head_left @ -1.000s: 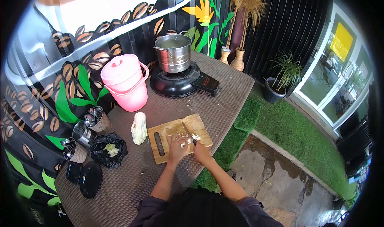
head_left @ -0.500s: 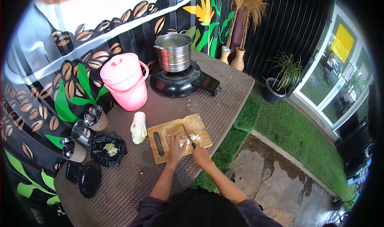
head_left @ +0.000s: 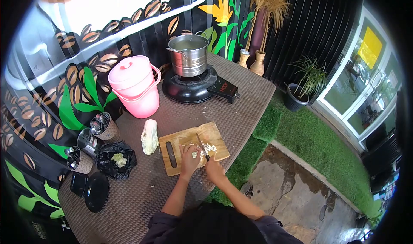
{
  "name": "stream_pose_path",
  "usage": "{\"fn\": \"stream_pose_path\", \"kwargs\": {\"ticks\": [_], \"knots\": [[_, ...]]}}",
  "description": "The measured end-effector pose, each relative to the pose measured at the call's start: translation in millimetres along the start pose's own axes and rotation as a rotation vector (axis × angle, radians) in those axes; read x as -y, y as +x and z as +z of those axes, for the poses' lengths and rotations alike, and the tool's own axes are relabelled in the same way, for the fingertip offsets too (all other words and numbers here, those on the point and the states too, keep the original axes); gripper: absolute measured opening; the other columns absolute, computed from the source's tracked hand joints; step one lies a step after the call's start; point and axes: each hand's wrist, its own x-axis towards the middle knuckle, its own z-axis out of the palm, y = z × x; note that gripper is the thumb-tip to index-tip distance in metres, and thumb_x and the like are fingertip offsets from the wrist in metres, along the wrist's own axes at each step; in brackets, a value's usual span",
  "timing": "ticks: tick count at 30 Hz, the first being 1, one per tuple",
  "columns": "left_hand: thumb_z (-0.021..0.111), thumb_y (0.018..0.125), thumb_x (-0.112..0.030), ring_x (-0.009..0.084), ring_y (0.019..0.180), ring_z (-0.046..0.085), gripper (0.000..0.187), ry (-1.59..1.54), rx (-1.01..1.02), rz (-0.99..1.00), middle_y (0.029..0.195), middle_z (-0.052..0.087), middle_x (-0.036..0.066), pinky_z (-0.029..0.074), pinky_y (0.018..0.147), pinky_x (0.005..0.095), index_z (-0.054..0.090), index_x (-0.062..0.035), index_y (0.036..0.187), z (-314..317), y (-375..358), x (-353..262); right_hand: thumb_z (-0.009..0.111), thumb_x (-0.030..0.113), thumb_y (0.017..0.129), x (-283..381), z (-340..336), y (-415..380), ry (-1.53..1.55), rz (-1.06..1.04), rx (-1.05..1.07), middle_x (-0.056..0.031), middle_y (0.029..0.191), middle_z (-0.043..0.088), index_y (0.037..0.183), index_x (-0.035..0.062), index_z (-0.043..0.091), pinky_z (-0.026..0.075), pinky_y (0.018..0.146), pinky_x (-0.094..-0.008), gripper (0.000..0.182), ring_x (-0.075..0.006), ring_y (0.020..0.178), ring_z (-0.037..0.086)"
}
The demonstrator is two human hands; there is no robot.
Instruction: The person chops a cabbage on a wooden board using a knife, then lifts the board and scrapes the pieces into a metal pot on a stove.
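A wooden cutting board with a slot handle lies near the table's front edge. My left hand is closed over a pale piece of vegetable, pressing it to the board; its kind is hard to make out under the fingers. Gripped by its black handle in my right hand is a knife, its blade pointing away from me beside that piece. Small white chopped bits lie just right of the blade. A whole napa cabbage rests on the table left of the board.
Behind the board stand a pink lidded bucket and a steel pot on a black portable stove. At left are a black plastic bag with leafy scraps, cutlery holders and a black oval dish.
My right hand has shifted slightly left and down with the knife handle. My left hand stays over the pale piece, and the whole view has moved a little.
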Motion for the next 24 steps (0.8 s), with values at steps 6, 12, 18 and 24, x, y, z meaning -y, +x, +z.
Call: {"fn": "stream_pose_path", "kwargs": {"ticks": [6, 12, 18, 24], "knots": [[0.07, 0.078, -0.01, 0.026, 0.091, 0.06, 0.013, -0.072, -0.012, -0.057, 0.087, 0.065, 0.005, 0.015, 0.113, 0.0527, 0.061, -0.0078, 0.087, -4.3, 0.2, -5.3, 0.045, 0.023, 0.094, 3.0, 5.6, 18.0, -0.045, 0.004, -0.045, -0.0251, 0.094, 0.065, 0.109, -0.0018, 0.045, 0.054, 0.073, -0.0481, 0.029, -0.0396, 0.084, 0.067], [0.07, 0.078, -0.01, 0.0254, 0.094, 0.061, 0.008, -0.046, -0.075, -0.046, 0.087, 0.065, 0.007, 0.019, 0.112, 0.0506, 0.065, -0.0059, 0.082, -4.9, 0.4, -4.5, 0.047, 0.028, 0.093, -4.2, -1.8, 8.4, -0.006, -0.043, -0.029, -0.0281, 0.093, 0.064, 0.105, -0.0013, 0.045, 0.051, 0.077, -0.052, 0.031, -0.0447, 0.088, 0.064], [0.069, 0.078, -0.008, 0.025, 0.091, 0.061, 0.004, -0.103, -0.029, -0.097, 0.086, 0.067, 0.009, 0.022, 0.112, 0.0479, 0.069, -0.0043, 0.079, -3.1, -1.4, 3.0, 0.046, 0.023, 0.092, 3.7, 13.2, 13.3, 0.0, 0.058, -0.031, -0.0257, 0.091, 0.066, 0.108, -0.0023, 0.044, 0.053, 0.075, -0.0502, 0.03, -0.0413, 0.085, 0.066], [0.068, 0.078, -0.007, 0.0263, 0.088, 0.061, 0.005, -0.059, -0.069, -0.021, 0.088, 0.067, 0.009, 0.026, 0.11, 0.0476, 0.069, -0.0027, 0.081, 2.0, -3.0, 10.8, 0.048, 0.027, 0.093, 4.5, -18.7, 11.7, -0.017, -0.056, 0.03, -0.0276, 0.093, 0.064, 0.106, -0.0032, 0.046, 0.051, 0.077, -0.0527, 0.033, -0.0437, 0.089, 0.064]]}}
